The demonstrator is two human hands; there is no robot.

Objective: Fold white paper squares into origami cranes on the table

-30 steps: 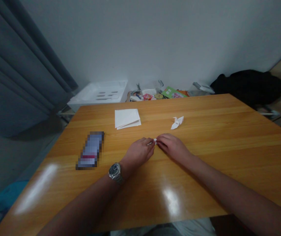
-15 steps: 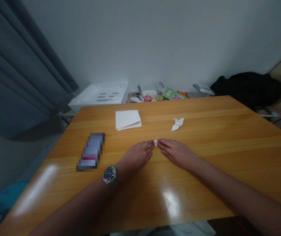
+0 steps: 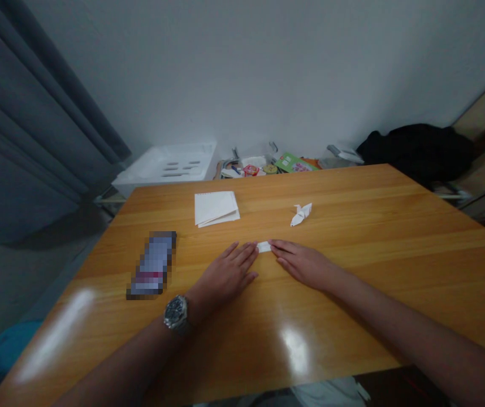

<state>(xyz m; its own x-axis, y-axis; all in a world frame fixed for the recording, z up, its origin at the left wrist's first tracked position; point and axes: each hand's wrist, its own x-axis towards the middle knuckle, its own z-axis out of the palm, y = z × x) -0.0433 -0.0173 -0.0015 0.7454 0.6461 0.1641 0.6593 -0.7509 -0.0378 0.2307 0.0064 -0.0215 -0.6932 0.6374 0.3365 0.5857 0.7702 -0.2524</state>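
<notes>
a folded white paper strip point(image 3: 263, 247) lies near the middle of the wooden table point(image 3: 331, 322), with open tabletop on both sides and toward the near edge. the left hand point(image 3: 225, 277) and right hand point(image 3: 304, 264) rest flat and open, fingertips at either end of the strip (a watch point(image 3: 176, 312) sits on the left wrist); in the earlier frame they curled closer, mostly hiding it.

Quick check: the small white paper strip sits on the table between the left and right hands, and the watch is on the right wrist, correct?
No, the watch is on the left wrist, not the right, as the head view shows. The small white paper strip does sit on the table between the left hand and right hand.
</notes>
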